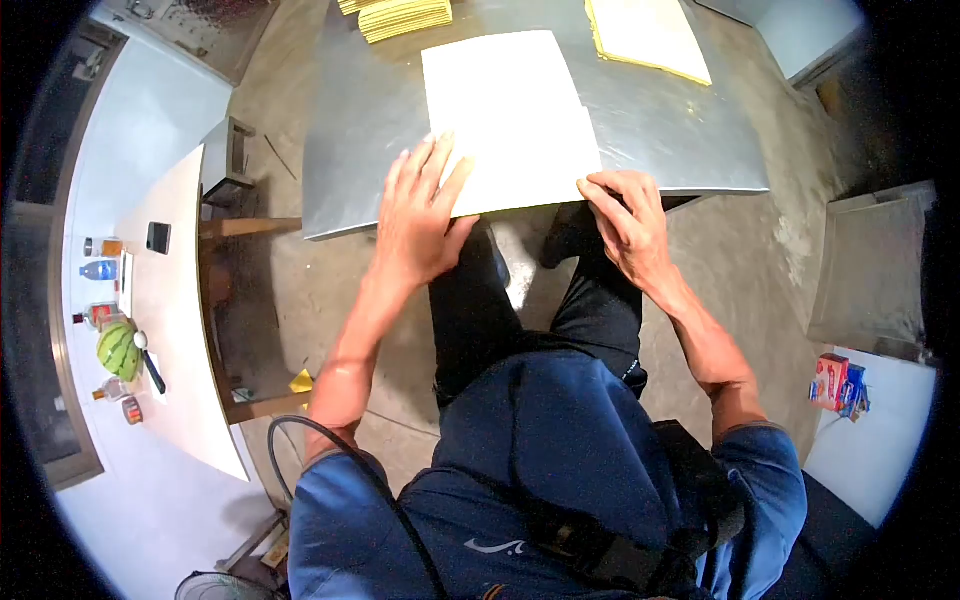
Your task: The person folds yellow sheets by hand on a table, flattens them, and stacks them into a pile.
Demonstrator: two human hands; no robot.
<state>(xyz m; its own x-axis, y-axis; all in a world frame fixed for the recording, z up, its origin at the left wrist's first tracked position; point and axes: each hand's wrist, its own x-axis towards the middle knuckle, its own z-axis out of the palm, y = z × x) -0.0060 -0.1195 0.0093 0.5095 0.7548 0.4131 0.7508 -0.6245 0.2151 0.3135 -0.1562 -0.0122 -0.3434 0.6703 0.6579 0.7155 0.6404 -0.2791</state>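
Note:
A pale sheet of paper [510, 120], bright white in the glare with a yellowish front edge, lies on the grey metal table [350, 130] and reaches its near edge. My left hand [422, 205] rests on the sheet's left side, its fingers stretched out and spread over the paper. At the front right corner, my right hand [632, 222] pinches the sheet's edge between thumb and fingers. Part of another sheet edge shows along the right side, but how many layers lie there I cannot tell.
A stack of folded yellow paper [405, 18] sits at the table's far left, and a pile of pale sheets [650, 40] at the far right. On the left, a light wooden table [175, 300] bears a phone [158, 237], a watermelon [118, 350], a knife [153, 372] and bottles.

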